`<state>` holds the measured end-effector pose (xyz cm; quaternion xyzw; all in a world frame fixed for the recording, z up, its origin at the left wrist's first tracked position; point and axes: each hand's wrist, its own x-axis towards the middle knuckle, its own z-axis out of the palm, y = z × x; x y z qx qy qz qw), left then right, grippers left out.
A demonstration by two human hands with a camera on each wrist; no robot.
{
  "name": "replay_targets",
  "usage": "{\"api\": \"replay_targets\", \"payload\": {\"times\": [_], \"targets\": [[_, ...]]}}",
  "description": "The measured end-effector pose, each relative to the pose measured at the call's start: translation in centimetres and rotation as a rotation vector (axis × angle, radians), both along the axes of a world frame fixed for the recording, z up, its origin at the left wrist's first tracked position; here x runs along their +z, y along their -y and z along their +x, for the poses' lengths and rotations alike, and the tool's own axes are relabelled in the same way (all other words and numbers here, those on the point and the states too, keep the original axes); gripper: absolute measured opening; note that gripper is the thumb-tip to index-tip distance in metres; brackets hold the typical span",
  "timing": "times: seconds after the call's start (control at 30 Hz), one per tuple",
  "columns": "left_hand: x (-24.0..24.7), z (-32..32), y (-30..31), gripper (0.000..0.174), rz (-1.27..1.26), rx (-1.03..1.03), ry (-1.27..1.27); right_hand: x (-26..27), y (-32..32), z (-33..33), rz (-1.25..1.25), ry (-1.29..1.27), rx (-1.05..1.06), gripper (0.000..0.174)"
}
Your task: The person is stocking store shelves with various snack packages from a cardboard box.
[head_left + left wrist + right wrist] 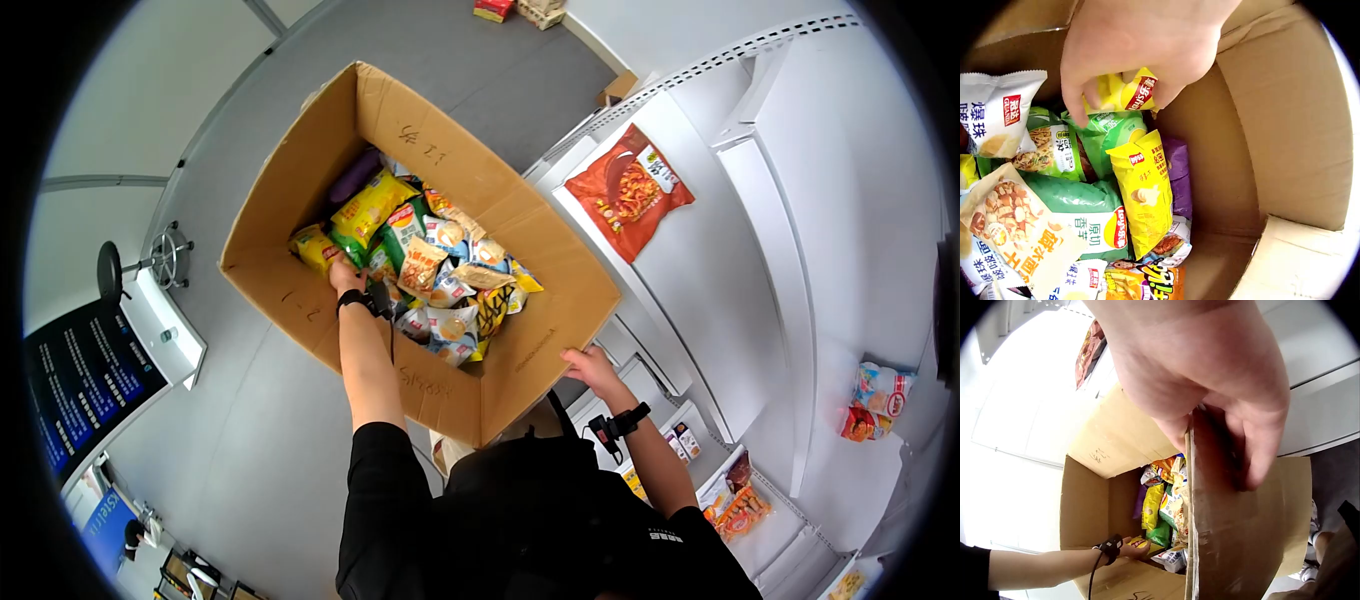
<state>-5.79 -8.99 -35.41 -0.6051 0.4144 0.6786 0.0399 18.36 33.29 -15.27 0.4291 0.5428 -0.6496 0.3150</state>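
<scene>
Inside a large cardboard box (pixel 540 350) lie many snack bags. The left hand (pixel 345 275) reaches in and grips a small yellow Lay's bag (pixel 312 247); in the left wrist view the fingers of the left hand (pixel 1141 44) curl over that yellow bag (pixel 1116 92). Beside it are a green bag (pixel 1110 134), another yellow bag (pixel 1142 194) and a purple bag (pixel 1177 175). The right hand (pixel 595 370) pinches the box's near right edge; in the right wrist view, thumb and fingers of the right hand (pixel 1210 381) straddle the box wall (pixel 1235 531).
White shelves (pixel 700 260) stand on the right, with a red noodle bag (pixel 630 193) on one and more snack packs (pixel 878 400) farther right. Grey floor (pixel 250 430) lies left of the box. A stool (pixel 170 255) and a dark screen (pixel 85 375) are at the far left.
</scene>
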Motion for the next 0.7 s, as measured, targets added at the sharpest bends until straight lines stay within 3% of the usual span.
{"api": "replay_targets", "payload": {"times": [0.03,0.1,0.27,0.37,0.4,0.43,0.5,0.7], "targets": [[-1.1,0.2,-0.2,0.034,-0.083,0.038,-0.012,-0.2,0.0,0.0,-0.002,-0.010,-0.006,0.036],[-2.2,0.0,0.6,0.033,0.011,0.059,-0.123,-0.9,0.2,0.1,-0.013,-0.035,-0.017,0.036],[-5.0,-1.2,0.3,0.023,-0.085,0.347,-0.073,-0.4,0.0,0.0,0.010,-0.029,0.009,0.035],[-10.8,-2.3,2.0,0.019,-0.259,0.358,-0.075,-0.8,-0.2,0.4,-0.035,-0.086,0.000,0.036],[-5.4,-2.3,0.0,0.020,-0.251,0.266,0.074,-0.9,0.1,0.4,-0.021,-0.085,0.003,0.036],[5.2,-2.1,-4.9,0.021,-0.224,0.237,0.155,-0.9,0.3,0.3,-0.008,-0.084,0.006,0.036],[6.2,-1.4,-5.5,0.023,-0.209,0.179,0.088,-0.7,0.5,0.2,0.014,-0.080,0.010,0.037],[2.3,1.7,-4.8,0.025,-0.222,-0.079,-0.042,-0.9,0.5,1.0,0.018,-0.120,-0.015,0.037]]}}
